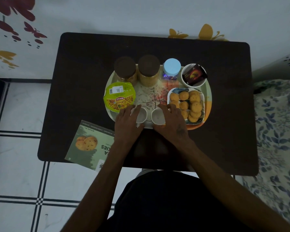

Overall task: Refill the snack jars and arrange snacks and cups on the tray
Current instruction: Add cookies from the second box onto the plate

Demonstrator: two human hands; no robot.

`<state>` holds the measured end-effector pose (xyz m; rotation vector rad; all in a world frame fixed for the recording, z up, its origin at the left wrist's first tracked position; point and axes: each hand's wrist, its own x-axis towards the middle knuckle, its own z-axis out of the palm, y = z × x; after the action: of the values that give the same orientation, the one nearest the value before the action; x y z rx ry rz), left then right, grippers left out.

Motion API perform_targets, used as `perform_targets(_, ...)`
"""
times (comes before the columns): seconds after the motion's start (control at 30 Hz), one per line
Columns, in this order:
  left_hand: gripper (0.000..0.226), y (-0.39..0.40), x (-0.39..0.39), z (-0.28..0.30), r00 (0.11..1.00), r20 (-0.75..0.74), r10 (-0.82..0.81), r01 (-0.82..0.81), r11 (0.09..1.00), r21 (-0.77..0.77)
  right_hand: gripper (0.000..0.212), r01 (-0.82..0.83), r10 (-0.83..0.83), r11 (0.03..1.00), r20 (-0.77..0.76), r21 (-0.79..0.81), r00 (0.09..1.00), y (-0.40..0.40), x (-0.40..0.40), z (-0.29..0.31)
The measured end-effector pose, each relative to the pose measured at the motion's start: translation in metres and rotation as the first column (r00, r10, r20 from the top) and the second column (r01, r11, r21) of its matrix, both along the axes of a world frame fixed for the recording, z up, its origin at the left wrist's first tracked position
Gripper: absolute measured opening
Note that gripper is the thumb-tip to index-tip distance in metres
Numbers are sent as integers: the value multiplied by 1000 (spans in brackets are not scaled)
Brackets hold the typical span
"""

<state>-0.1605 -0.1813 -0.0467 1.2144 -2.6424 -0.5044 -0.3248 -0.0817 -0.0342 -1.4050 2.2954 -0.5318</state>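
A floral tray lies on the dark table. At its back stand two brown-lidded jars and a blue-lidded jar. A white bowl holds a dark packet. A green snack pack sits at the left, a plate of cookies at the right. My left hand grips a white cup at the tray's front edge. My right hand grips a second white cup beside it.
A green cookie box lies flat on the table's front left corner, partly over the edge. A patterned bedspread borders the table on the right. Tiled floor shows at the left.
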Motion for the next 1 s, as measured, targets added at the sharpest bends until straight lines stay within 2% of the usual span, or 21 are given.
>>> perform_targets(0.07,70,2,2,3,1000,-19,20,-20,1000,8,69,30,-31,998,-24,-57,999,1,1,2)
perform_targets(0.17,64,9,11,10,993,-71,90,-89,996,11,50,70,-69,976,11,-207,998,3,9,10)
perform_targets(0.27,56,16,30,17,968,-121,219,-217,976,27,33,-53,77,956,73,-287,994,6,26,18)
perform_targets(0.37,49,24,54,18,919,-167,358,-352,934,61,25,-228,267,941,134,-252,954,13,47,14)
perform_targets(0.47,54,36,80,14,812,-209,546,-525,838,149,33,-304,334,939,219,-161,917,19,68,3)
perform_targets(0.57,66,50,108,6,637,-175,751,-698,658,282,48,-341,331,940,303,-22,894,21,81,-6)
perform_targets(0.67,73,63,131,-2,565,-142,813,-758,579,299,46,-341,321,940,327,3,889,21,89,-8)
perform_targets(0.83,64,80,133,-3,639,-141,756,-707,650,279,22,-225,255,964,252,-143,934,19,91,-1)
perform_targets(0.93,58,77,115,3,726,-205,656,-621,754,212,14,-48,99,950,149,-309,984,12,75,15)
perform_targets(1.0,56,70,95,10,783,-240,574,-540,818,197,20,52,-19,940,102,-336,995,6,56,20)
